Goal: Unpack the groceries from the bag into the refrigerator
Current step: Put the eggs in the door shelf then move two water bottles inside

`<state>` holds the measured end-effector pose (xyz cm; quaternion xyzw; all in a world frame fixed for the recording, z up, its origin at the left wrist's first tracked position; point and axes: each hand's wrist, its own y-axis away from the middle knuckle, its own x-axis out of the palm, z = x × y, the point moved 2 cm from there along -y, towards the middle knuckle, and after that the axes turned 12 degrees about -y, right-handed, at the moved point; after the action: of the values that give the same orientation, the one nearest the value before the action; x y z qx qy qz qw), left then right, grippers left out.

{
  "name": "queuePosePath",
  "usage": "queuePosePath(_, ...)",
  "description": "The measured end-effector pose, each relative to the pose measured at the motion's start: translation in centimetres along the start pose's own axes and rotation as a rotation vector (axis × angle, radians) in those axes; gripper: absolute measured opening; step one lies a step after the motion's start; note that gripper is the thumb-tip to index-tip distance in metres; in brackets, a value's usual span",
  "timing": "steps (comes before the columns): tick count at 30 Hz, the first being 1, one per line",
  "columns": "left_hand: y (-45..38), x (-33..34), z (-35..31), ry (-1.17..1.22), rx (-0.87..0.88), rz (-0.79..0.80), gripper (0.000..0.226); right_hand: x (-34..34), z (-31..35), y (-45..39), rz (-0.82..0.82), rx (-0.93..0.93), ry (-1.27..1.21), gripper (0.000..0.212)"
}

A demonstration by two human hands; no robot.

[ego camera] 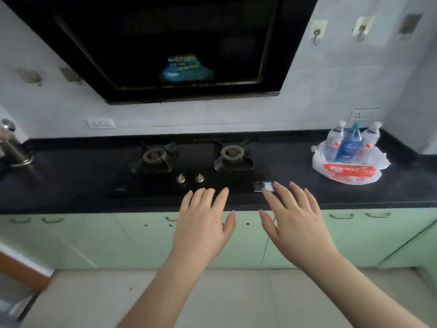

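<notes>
Nearest the camera, two bare forearms reach up from the bottom of the frame. The left hand [203, 223] and the right hand [295, 218] are held side by side in the lower middle, palms down, fingers straight and slightly spread, holding nothing. They hover over the front edge of the worktop [71, 185], a glossy black slab running across the middle of the frame, with pale green cupboard doors [94, 237] and thin wire handles below it and a light tiled floor [212, 294] under those.

Just beyond the fingertips sits a flat black glass stove [189, 183] with two round burners under angular metal supports and two small metal knobs. At the left edge a brushed metal tap [14, 147] leans over the worktop.

The bag [350, 169] stands at the right of the frame on the worktop, well apart from both hands. It is thin, crinkled white plastic with a red printed panel, its mouth slumped open around three upright bottles: two clear ones with white caps flanking a blue one [349, 145] with a teal cap.

Behind, pale wall tiles carry a white socket [365, 114] and two hooks [316, 35], and a black range hood [189, 48] fills the upper middle.
</notes>
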<state>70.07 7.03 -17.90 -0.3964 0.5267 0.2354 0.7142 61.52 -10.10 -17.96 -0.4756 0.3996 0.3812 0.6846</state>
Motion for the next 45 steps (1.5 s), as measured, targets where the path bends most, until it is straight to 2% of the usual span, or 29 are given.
queuePosePath(8,-6.3,-0.1,-10.3,-0.014,0.247,-0.061,0.055,-2.8,-10.0,1.2,-0.087,0.179,0.041,0.054)
queuePosePath(17,-12.0,-0.5,-24.4,-0.002,0.367,-0.065,0.056,-7.3,-23.7,2.9,-0.157,0.322,0.035,0.053)
queuePosePath(23,-14.7,-0.2,-30.5,-0.013,0.403,-0.053,0.056,-8.7,-29.9,2.4,-0.157,0.342,0.013,0.054)
queuePosePath(34,-20.8,4.4,-33.6,-0.017,0.430,0.031,0.056,-6.8,-36.5,-1.8,-0.097,0.374,-0.027,0.053)
queuePosePath(45,-32.3,10.3,-32.4,0.032,0.422,0.041,0.056,-3.4,-40.8,-13.2,0.036,0.373,0.009,0.052)
